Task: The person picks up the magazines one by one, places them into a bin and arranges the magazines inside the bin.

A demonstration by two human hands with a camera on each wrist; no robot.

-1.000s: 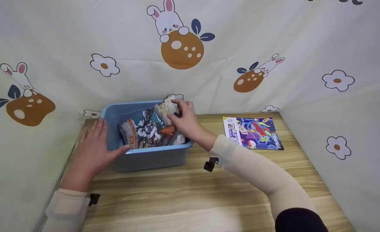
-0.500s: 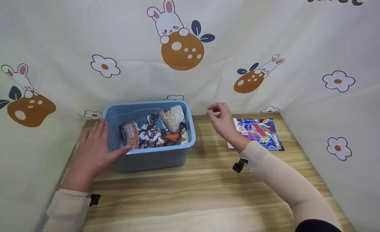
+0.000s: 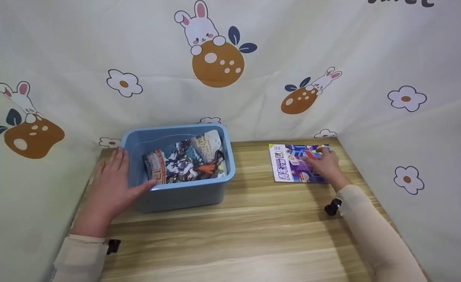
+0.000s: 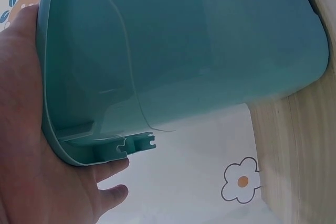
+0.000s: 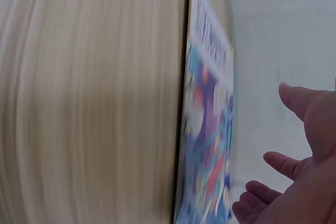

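Observation:
A blue plastic bin (image 3: pixel 183 199) stands at the back left of the table. My left hand (image 3: pixel 109 192) rests on the bin's left front corner, its thumb along the front rim; up close, the left wrist view shows the palm (image 4: pixel 23 114) against that rim. Inside the bin a colourful magazine (image 3: pixel 185 160) lies tilted, covering whatever is under it. To the right, a purple-and-white magazine (image 3: pixel 287 166) lies flat on the wood. Over its right part is my right hand (image 3: pixel 328 166), holding nothing. In the right wrist view its fingers are spread above the blurred magazine (image 5: pixel 207 114).
The wood-grain table (image 3: pixel 230 239) reaches back to a pale curtain (image 3: pixel 164 98) printed with rabbits and flowers. Curtain sides rise along the left and right table edges. A black clip-like piece (image 3: pixel 332 207) sticks out from the right wrist.
My right hand has left the magazine in the bin and moved right, over the purple magazine. The bin's magazine now lies lower. My left hand stays on the rim.

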